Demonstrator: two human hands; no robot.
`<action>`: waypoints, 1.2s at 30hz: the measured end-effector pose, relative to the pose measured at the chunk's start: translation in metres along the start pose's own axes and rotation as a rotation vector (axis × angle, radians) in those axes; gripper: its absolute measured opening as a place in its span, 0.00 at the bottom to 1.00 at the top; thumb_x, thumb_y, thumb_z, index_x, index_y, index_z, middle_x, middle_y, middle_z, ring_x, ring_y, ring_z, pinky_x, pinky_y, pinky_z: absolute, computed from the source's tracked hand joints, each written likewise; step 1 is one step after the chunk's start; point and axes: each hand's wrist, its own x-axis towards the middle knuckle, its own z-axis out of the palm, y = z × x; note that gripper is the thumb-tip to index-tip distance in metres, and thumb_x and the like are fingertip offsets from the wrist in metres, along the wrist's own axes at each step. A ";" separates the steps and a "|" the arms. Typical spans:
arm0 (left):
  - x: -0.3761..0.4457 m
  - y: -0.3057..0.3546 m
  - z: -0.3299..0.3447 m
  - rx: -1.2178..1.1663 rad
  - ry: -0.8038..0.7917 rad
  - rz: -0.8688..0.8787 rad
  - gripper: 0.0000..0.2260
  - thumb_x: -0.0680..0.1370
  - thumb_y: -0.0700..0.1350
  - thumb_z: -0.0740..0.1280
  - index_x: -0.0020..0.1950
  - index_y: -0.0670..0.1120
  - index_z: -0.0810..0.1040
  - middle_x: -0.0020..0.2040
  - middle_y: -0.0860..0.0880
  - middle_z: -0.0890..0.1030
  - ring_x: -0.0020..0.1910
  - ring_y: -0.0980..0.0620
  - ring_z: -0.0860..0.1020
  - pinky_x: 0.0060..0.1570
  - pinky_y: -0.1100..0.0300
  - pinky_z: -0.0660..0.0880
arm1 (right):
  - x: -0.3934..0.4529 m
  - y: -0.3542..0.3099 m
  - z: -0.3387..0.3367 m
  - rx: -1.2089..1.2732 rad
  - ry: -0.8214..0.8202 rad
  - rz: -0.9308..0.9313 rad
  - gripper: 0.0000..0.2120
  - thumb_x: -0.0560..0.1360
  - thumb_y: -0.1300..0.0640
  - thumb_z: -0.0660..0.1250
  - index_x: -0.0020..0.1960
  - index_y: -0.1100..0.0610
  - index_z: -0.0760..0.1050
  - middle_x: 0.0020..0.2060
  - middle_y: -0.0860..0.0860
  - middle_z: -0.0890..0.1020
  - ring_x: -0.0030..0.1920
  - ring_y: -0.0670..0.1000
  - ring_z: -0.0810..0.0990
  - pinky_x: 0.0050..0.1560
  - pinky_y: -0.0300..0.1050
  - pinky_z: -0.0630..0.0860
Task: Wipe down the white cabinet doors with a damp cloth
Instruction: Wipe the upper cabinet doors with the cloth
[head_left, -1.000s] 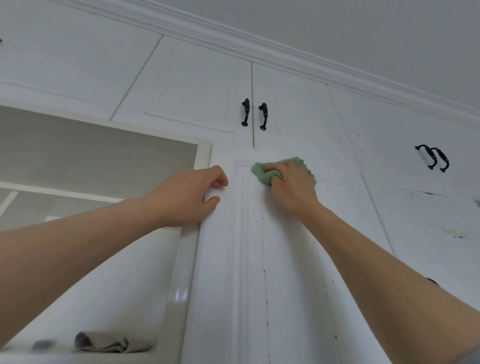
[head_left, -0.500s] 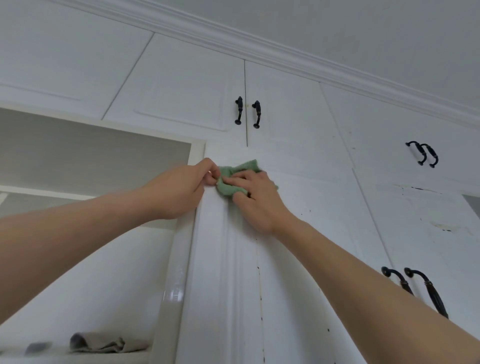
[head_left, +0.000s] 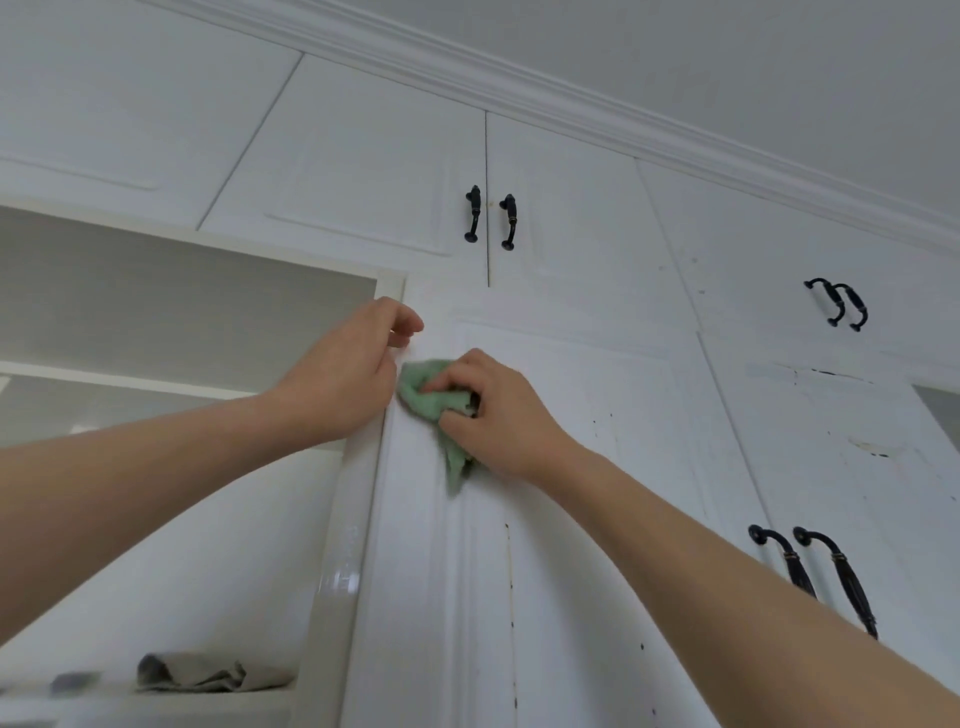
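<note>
A tall white cabinet door (head_left: 571, 519) fills the middle of the head view, speckled with dark marks. My right hand (head_left: 498, 410) presses a crumpled green cloth (head_left: 431, 400) against the door's left moulding, just below its top corner. A strip of the cloth hangs down under my palm. My left hand (head_left: 348, 369) grips the door's left edge near the top, fingers curled around it, touching the cloth's left side. Smaller white doors (head_left: 353, 166) run above, under the crown moulding.
Black handles sit on the upper doors (head_left: 491, 218), at the right (head_left: 836, 304) and lower right (head_left: 815, 577). An open shelf recess (head_left: 182, 322) lies left of the door, with a grey rag (head_left: 208, 675) on its lower shelf.
My right hand has carried the cloth left from the panel's top to the left edge, then down along the moulding. My left hand has stayed on the door edge.
</note>
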 end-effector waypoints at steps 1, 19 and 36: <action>0.000 0.000 -0.001 0.018 0.041 0.006 0.18 0.80 0.32 0.55 0.66 0.45 0.72 0.63 0.49 0.77 0.63 0.52 0.76 0.60 0.62 0.67 | -0.002 0.004 -0.006 -0.012 -0.029 -0.019 0.12 0.73 0.60 0.68 0.54 0.50 0.81 0.50 0.48 0.76 0.48 0.50 0.76 0.52 0.46 0.74; 0.006 0.018 0.021 0.107 -0.057 0.109 0.20 0.84 0.38 0.56 0.73 0.51 0.73 0.72 0.52 0.75 0.70 0.49 0.73 0.64 0.61 0.66 | -0.014 0.069 -0.042 -0.225 0.317 0.308 0.21 0.77 0.61 0.60 0.66 0.46 0.77 0.54 0.48 0.70 0.55 0.54 0.76 0.53 0.48 0.74; 0.028 0.038 0.061 0.374 -0.125 0.130 0.20 0.80 0.52 0.56 0.69 0.64 0.75 0.69 0.53 0.72 0.65 0.48 0.69 0.66 0.50 0.61 | -0.050 0.091 -0.060 -0.165 0.326 0.369 0.17 0.75 0.60 0.62 0.59 0.46 0.79 0.53 0.49 0.76 0.48 0.51 0.77 0.46 0.41 0.69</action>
